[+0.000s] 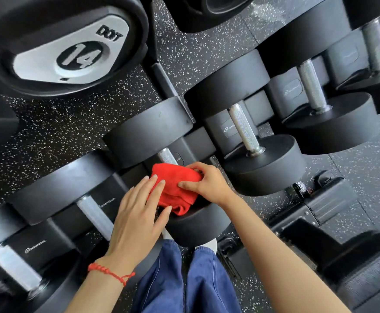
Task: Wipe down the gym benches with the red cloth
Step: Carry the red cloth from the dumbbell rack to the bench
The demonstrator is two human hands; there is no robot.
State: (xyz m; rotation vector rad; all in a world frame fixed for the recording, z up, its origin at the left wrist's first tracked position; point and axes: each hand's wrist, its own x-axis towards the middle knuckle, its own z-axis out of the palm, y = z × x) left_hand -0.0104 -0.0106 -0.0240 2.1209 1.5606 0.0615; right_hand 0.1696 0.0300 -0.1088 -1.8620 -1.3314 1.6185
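Observation:
The red cloth lies bunched over the handle of a black dumbbell on the rack, low in the middle of the view. My right hand pinches the cloth's right side between thumb and fingers. My left hand rests flat against the cloth's left side, fingers spread, thumb under its lower fold. A black padded bench shows at the lower right, apart from both hands.
Several black dumbbells with steel handles sit in a slanted row on the rack. A large weight marked 14 sits at the upper left. Speckled rubber floor lies behind. My blue trousers are below.

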